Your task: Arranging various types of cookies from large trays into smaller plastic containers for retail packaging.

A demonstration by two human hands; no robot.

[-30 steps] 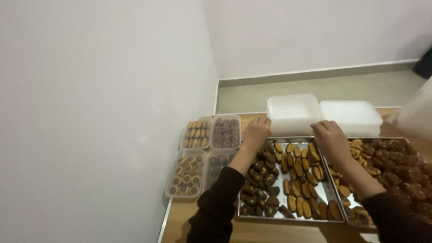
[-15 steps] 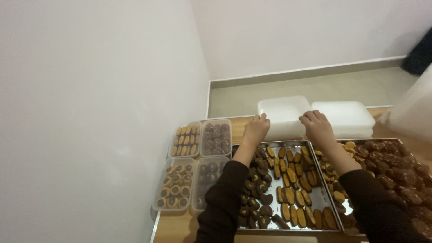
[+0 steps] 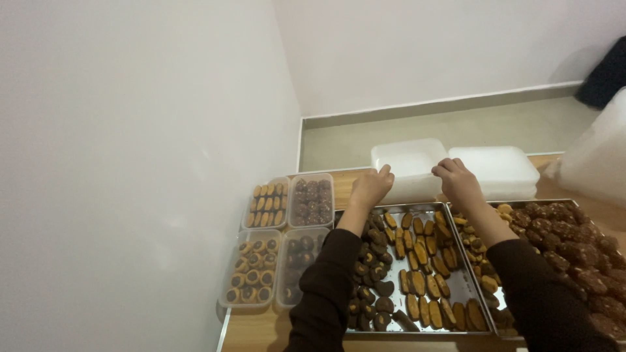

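My left hand (image 3: 370, 187) grips the left front edge of a stack of white plastic containers (image 3: 407, 160) at the back of the wooden table. My right hand (image 3: 456, 180) holds the right front corner of that same stack. Just below both hands lies a metal tray (image 3: 460, 285) filled with dark chocolate pieces on its left and orange-brown oblong cookies on its right. Both arms wear dark sleeves.
A second white container stack (image 3: 499, 168) sits right of the first. Another tray of dark round sweets (image 3: 567, 238) lies at the right. Several clear boxes of cookies (image 3: 287, 238) stand at the left by the white wall. A large white object (image 3: 596, 160) is at far right.
My view has dropped and shifted, so the table sits lower in frame. Both hands have stayed on the front of the white container stack, the right one closing in toward its corner.
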